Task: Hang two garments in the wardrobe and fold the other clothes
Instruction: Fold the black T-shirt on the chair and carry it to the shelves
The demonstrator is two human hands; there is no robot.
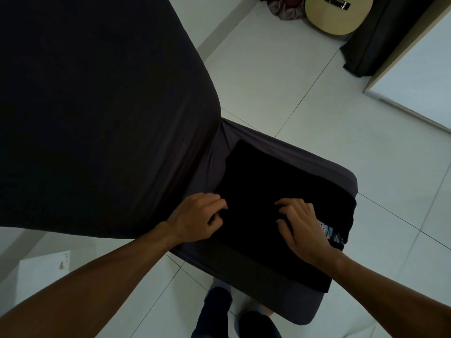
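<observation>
folded black garment [280, 191] lies flat on a low grey-covered cushion [341, 172] beside the big dark bed [97, 106]. left hand [197, 220] at the garment's left edge, fingers curled onto the fabric — whether it's pinching the edge or just resting there, can't tell. right hand [302, 230] on top near the right side, fingers spread and bent, pressing down. a patterned white-blue cloth [329, 231] pokes out from under the black one at the right edge. guitar [339, 13] on the tiled floor [280, 69] far back — well apart.
</observation>
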